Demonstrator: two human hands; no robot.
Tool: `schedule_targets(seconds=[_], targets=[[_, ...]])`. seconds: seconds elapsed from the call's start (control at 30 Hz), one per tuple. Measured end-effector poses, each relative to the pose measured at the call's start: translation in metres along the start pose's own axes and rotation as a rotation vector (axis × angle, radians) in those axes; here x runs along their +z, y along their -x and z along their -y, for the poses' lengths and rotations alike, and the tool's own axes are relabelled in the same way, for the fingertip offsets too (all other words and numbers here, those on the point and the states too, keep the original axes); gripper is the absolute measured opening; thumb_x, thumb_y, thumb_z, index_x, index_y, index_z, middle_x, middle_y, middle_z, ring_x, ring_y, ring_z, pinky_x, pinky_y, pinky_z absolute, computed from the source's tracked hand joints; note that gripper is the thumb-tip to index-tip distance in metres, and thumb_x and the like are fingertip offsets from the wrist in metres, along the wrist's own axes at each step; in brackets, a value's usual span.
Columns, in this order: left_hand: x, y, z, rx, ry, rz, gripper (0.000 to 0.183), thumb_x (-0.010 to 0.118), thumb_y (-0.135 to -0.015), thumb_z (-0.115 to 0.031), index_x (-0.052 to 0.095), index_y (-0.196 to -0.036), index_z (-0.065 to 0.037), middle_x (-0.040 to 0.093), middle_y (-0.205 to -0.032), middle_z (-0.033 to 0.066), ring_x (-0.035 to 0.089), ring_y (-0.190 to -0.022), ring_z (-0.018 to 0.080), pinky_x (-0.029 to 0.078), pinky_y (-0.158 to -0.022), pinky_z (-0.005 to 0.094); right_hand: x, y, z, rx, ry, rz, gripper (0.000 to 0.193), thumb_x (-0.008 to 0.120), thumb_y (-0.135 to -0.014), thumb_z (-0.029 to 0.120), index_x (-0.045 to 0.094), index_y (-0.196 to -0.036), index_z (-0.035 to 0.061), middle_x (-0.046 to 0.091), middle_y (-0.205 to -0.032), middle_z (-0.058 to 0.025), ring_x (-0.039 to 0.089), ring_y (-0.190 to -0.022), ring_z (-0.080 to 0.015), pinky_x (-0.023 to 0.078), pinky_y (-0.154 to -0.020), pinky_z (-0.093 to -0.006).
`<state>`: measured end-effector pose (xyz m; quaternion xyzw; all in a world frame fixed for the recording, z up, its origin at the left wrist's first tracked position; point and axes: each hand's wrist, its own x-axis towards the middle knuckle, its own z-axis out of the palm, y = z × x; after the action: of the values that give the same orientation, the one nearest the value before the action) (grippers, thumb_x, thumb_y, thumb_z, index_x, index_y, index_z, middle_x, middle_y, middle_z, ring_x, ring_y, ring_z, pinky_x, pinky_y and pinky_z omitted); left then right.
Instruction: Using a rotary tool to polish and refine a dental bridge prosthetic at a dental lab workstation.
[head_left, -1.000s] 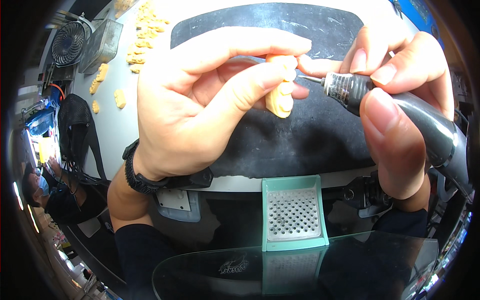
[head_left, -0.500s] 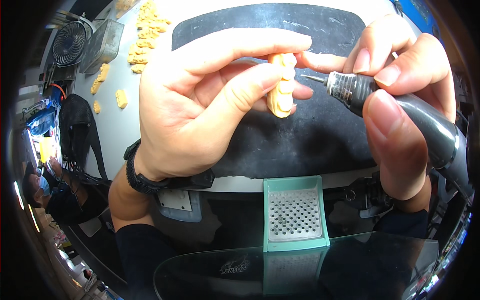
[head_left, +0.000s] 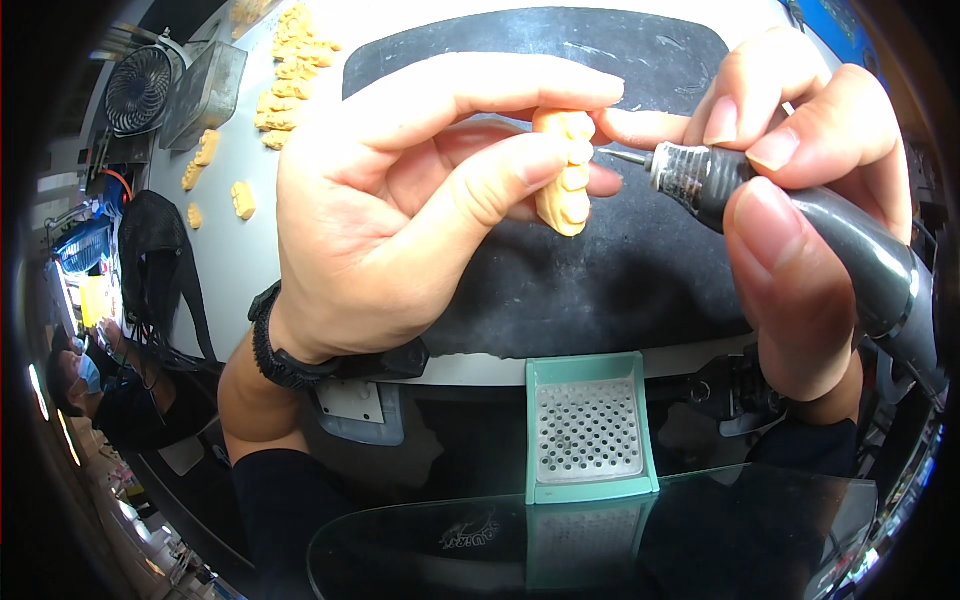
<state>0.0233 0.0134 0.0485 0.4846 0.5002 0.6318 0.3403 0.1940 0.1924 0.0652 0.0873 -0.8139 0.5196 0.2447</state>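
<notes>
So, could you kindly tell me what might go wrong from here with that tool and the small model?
The black tool has its thin tip close to fingers of the left hand and right hand, so a slip might nick them. The left hand pinches the yellow tooth model, which could perhaps twist if pushed.

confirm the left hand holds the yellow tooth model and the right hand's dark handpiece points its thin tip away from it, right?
Not quite: the head view shows the thin tip pointing toward the yellow tooth model. The left hand holds that model and the right hand the dark handpiece.
</notes>
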Motion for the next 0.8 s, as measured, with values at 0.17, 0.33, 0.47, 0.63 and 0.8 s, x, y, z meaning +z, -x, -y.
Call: schedule_targets(seconds=[0.17,0.33,0.47,0.63,0.8], targets=[[-0.001,0.001,0.000,0.006,0.087,0.030,0.035,0.065,-0.097,-0.005,0.056,-0.127,0.010,0.063,-0.121,0.0183,0.064,-0.105,0.0191,0.058,-0.087,0.0303,0.002,0.000,-0.002,-0.014,-0.028,-0.036,0.018,0.064,-0.090,0.011,0.055,-0.106,0.0122,0.053,-0.105,-0.0122,0.058,-0.087,-0.0173,0.056,-0.093,-0.0473],[-0.004,0.000,0.006,0.117,0.066,0.018,0.027,0.067,-0.094,0.001,0.057,-0.117,0.009,0.065,-0.119,0.0217,0.066,-0.107,0.0231,0.057,-0.090,0.0340,0.000,0.000,-0.002,-0.034,-0.107,-0.027,0.018,0.062,-0.092,0.014,0.055,-0.108,0.0142,0.052,-0.105,-0.0107,0.059,-0.091,-0.0174,0.055,-0.097,-0.0546],[-0.007,0.000,0.006,0.144,0.022,0.018,0.025,0.068,-0.092,0.004,0.057,-0.115,0.008,0.067,-0.115,0.0221,0.068,-0.105,0.0246,0.056,-0.093,0.0360,-0.011,-0.001,-0.003,-0.053,-0.075,0.027,0.018,0.062,-0.093,0.017,0.055,-0.110,0.0155,0.052,-0.106,-0.0102,0.059,-0.097,-0.0177,0.053,-0.099,-0.0566],[-0.008,0.000,0.005,0.128,-0.076,0.020,0.026,0.069,-0.090,0.006,0.058,-0.114,0.007,0.068,-0.114,0.0225,0.069,-0.104,0.0243,0.056,-0.093,0.0354,-0.015,0.000,-0.001,-0.046,-0.069,0.042,0.021,0.064,-0.093,0.018,0.055,-0.112,0.0157,0.051,-0.106,-0.0104,0.059,-0.101,-0.0183,0.053,-0.099,-0.0577],[-0.007,0.001,0.006,0.144,-0.046,0.008,0.029,0.072,-0.088,0.006,0.059,-0.114,0.007,0.070,-0.113,0.0218,0.069,-0.103,0.0239,0.056,-0.093,0.0357,-0.017,0.001,-0.004,-0.064,-0.063,0.059,0.021,0.066,-0.093,0.017,0.055,-0.111,0.0158,0.052,-0.107,-0.0108,0.060,-0.102,-0.0185,0.053,-0.099,-0.0587]])
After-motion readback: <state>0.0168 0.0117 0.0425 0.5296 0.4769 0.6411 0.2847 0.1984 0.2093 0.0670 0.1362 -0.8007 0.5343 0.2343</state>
